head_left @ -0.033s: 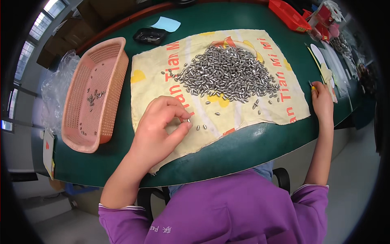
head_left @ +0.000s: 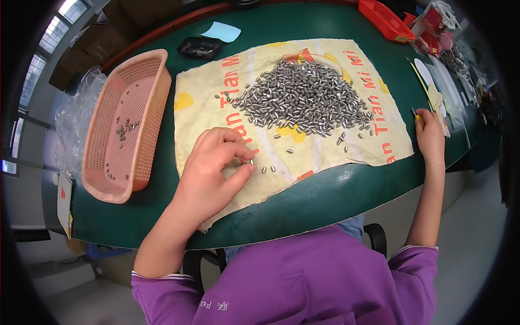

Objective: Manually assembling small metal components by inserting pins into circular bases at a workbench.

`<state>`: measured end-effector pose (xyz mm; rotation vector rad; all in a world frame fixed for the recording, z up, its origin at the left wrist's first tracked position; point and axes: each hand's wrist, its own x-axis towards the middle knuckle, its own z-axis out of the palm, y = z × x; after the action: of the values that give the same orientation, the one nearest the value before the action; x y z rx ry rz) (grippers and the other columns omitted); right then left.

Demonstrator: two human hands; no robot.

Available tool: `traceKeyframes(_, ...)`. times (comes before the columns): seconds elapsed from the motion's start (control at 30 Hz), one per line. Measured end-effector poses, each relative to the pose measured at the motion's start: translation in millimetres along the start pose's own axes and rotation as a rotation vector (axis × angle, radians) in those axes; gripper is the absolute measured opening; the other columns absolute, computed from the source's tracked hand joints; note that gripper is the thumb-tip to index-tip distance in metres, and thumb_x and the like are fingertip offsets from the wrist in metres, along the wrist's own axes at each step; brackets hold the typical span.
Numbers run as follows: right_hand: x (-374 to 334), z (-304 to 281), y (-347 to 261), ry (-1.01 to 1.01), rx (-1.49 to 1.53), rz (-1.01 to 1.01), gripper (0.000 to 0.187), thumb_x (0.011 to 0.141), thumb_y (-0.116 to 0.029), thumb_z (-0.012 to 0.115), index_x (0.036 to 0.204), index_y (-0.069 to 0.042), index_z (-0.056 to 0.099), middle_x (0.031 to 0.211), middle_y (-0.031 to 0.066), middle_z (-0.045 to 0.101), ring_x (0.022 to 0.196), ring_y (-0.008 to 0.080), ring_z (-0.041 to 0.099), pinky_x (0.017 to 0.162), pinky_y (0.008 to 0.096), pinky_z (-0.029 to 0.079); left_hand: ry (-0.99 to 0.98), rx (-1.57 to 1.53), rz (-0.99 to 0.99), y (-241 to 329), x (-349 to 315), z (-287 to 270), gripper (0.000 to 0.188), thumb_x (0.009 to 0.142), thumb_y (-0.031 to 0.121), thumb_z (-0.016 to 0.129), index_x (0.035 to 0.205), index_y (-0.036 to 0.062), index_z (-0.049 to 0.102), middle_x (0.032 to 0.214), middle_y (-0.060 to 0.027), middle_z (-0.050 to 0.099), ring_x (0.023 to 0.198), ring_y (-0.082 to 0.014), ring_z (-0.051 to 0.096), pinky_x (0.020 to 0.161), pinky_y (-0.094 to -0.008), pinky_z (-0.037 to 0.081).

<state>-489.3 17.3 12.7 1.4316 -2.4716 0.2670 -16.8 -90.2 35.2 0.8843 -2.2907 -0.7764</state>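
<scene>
Over the near left part of the cream printed cloth (head_left: pixel 206 97), my left hand (head_left: pixel 208 170) pinches a small shiny metal piece (head_left: pixel 251 161) between thumb and fingertips. A couple of similar loose pieces (head_left: pixel 273 169) lie on the cloth just right of my fingertips. Farther back, a large heap of small grey, barrel-shaped metal pieces (head_left: pixel 309 97) spreads across the cloth. Beyond the cloth's right edge, my right hand (head_left: pixel 430 135) rests closed around a small yellow-handled tool (head_left: pixel 417 115). Its short tip points up and left; its exact kind is unclear.
At the left, a pink perforated plastic basket (head_left: pixel 154 114) holds several metal pieces. Clear plastic bags (head_left: pixel 76 119) lie beyond it. A black tray (head_left: pixel 199 47) and pale blue paper (head_left: pixel 221 31) sit at the back, a red tray (head_left: pixel 385 21) at the far right. The tabletop (head_left: pixel 346 187) is green.
</scene>
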Motion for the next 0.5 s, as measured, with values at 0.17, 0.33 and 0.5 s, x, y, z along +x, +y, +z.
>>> traceKeyframes(0.17,-9,-37,-99,0.217,0.281,-0.308,0.018,0.087,-0.004,0.071,0.104,-0.006,0.07,0.105,0.0115,0.067,0.101,0.0322,0.064,0.088,0.0408,0.052,-0.077,0.064,0.0,-9,-8,9,0.019,0.078,0.002,0.079,0.094,0.0041,0.071,0.109,-0.0093,0.061,0.111,-0.0289,0.057,0.093,-0.0389,0.05)
traceKeyframes(0.33,-54,-49,-208,-0.214,0.796,-0.871,0.008,0.084,-0.011,0.073,0.09,-0.008,0.069,0.086,0.0085,0.064,0.088,0.0291,0.065,0.076,0.0424,0.055,-0.126,0.07,-0.006,-12,-9,14,0.022,0.077,0.002,0.081,0.096,0.0042,0.072,0.114,-0.0098,0.06,0.115,-0.029,0.055,0.096,-0.0385,0.049)
traceKeyframes(0.5,-61,-30,-235,-0.281,0.782,-0.997,0.009,0.082,-0.013,0.075,0.086,-0.008,0.068,0.083,0.0074,0.062,0.083,0.0287,0.063,0.072,0.0421,0.054,-0.091,0.085,0.047,-12,-6,19,0.022,0.075,0.002,0.082,0.094,0.0052,0.071,0.113,-0.0104,0.061,0.114,-0.0306,0.056,0.096,-0.0407,0.048)
